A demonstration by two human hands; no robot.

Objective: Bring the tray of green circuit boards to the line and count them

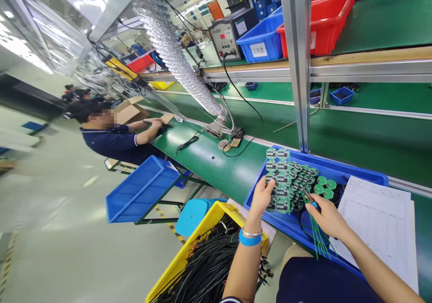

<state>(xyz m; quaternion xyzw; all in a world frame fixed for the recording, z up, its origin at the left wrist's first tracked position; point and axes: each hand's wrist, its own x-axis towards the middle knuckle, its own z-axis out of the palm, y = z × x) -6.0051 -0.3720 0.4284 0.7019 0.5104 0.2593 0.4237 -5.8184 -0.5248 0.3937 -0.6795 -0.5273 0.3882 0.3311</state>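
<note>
My left hand is closed on the edge of a panel of round green circuit boards, held upright over a blue tray. In my right hand is a small pair of pliers with blue on the handle, its dark tips pointing toward the boards. Several thin green strips hang below that hand; whether it grips them I cannot tell. More joined boards lie stacked behind the panel in the blue tray. A few separate round boards lie to their right.
Printed sheets rest over the tray's right side. A yellow crate of black cables stands by my left arm. Beyond are a blue stool, a fume duct, a soldering iron stand and a seated co-worker. A metal post rises behind the tray.
</note>
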